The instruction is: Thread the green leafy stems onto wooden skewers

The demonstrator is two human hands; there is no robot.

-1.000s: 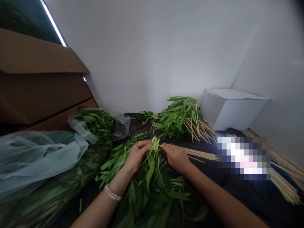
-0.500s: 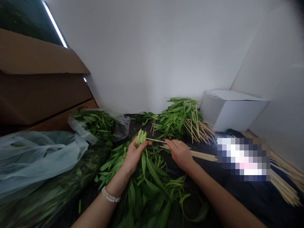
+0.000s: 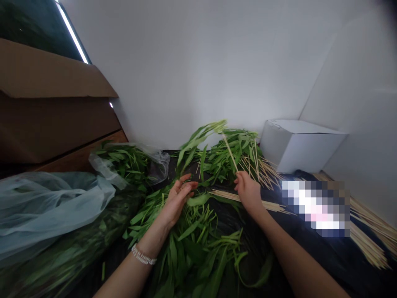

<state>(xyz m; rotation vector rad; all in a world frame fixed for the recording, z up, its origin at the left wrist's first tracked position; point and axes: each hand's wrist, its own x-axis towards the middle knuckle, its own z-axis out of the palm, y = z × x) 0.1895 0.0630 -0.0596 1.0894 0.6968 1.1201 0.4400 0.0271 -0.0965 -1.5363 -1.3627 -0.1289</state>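
Observation:
Closed around the lower end of a thin wooden skewer (image 3: 230,151), my right hand (image 3: 248,191) holds it up at a slant. On the skewer's upper end hangs a bunch of leafy green stems (image 3: 198,135), its leaves drooping to the left. My left hand (image 3: 177,199) is apart from that bunch, fingers spread and nothing in them, above a pile of loose leafy greens (image 3: 186,240). Behind the raised bunch lies a heap of skewered greens (image 3: 228,155) with skewer ends pointing right. Loose skewers (image 3: 225,195) lie beneath my right hand.
Clear plastic bags of greens (image 3: 62,203) (image 3: 159,161) lie at the left, below a cardboard box (image 3: 52,120). A white box (image 3: 294,145) stands at the back right against the wall. More skewers (image 3: 369,242) lie on the dark sheeting (image 3: 297,265) beside a pixelated patch.
My left hand has let go of the bunch and opened. My right hand has tilted the skewer upward, lifting the bunch up and away toward the heap at the back.

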